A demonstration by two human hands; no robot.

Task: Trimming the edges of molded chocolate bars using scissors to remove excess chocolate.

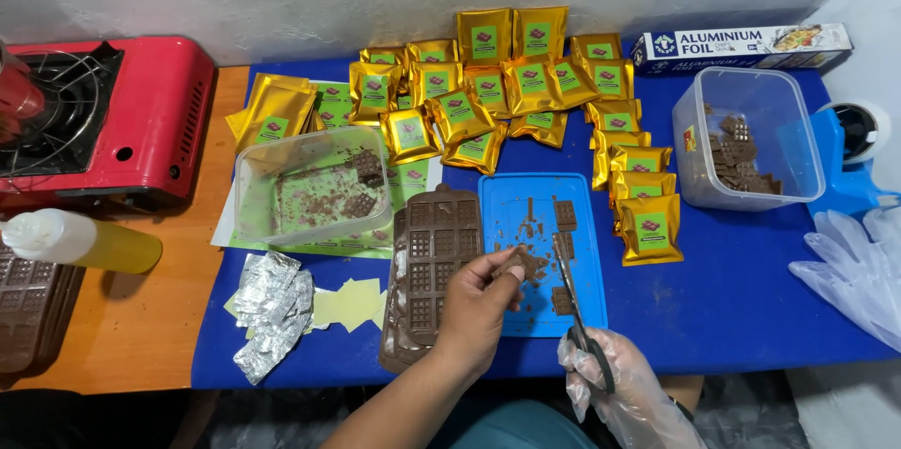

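Note:
My bare left hand (477,304) pinches a small brown chocolate piece (526,264) above the blue cutting board (511,205). In a thin clear plastic glove, my right hand (615,379) grips black-handled scissors (571,294), blades pointing up at the piece. Several chocolate squares and crumbs lie on the board. Just left of it sits a brown chocolate mould tray (427,271), partly under my left hand.
Several gold pouches with green labels (507,83) spread across the blue mat's back. Other things here: a clear tub of chocolate (751,135), a second tub (310,186), crumpled foil (272,304), a foil box (741,45), a red stove (103,121), an oil bottle (80,241), spare gloves (859,266).

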